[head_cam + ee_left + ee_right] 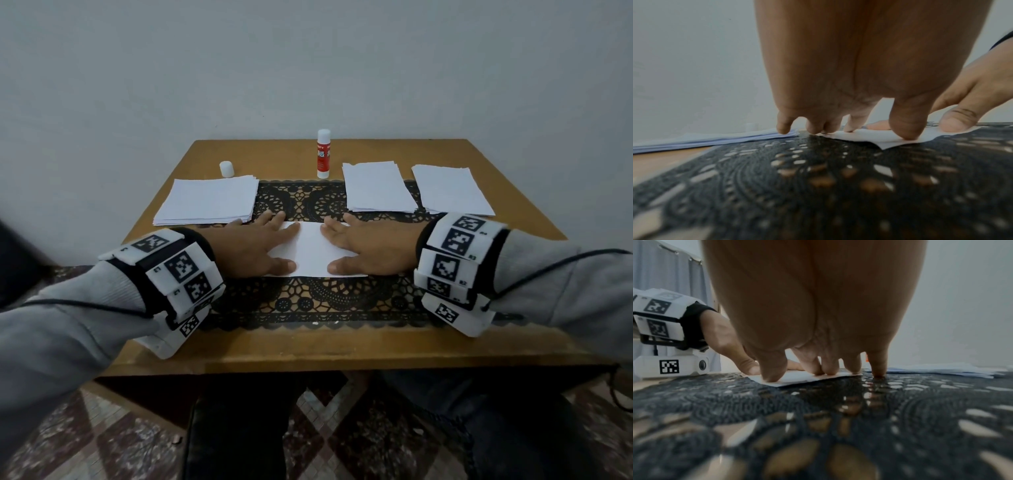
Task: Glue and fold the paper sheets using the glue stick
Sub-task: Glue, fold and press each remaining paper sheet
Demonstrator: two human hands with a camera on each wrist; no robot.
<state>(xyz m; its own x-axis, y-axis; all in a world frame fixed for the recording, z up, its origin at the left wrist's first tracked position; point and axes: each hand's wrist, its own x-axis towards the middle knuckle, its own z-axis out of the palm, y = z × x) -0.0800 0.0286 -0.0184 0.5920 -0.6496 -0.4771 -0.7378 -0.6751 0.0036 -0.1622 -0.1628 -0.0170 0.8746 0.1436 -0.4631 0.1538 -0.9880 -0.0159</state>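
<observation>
Both hands lie flat, fingers straight and spread, on one folded sheet (313, 250) at the middle of the desk (308, 349): the left hand (255, 245) covers its left end, the right hand (366, 245) its right end, thumbs along the near edge. Neither hand grips anything; the wrist views show fingertips (904, 134) and thumb pressed down onto the paper. I judge this to be the pressing step, with the spread palms bearing on the fold so the glued faces bond and the crease sets, and so the sheet does not slide on the black lace runner (308, 301) under it.

Uncapped, the glue stick (323, 154) stands upright at the far edge of the desk, well apart from both hands, and its white cap (226, 169) sits separately to the left. Standing it on end probably keeps the exposed tip off the desk and the paper.

No true containers are present; the paper is sorted into three stacks instead. A wider stack (209, 200) lies at far left, touched by the left little finger, and two narrower stacks (376, 186) (450, 188) lie side by side at far right. Which stack holds finished pieces I cannot tell, though the narrower ones may be folded sheets.
</observation>
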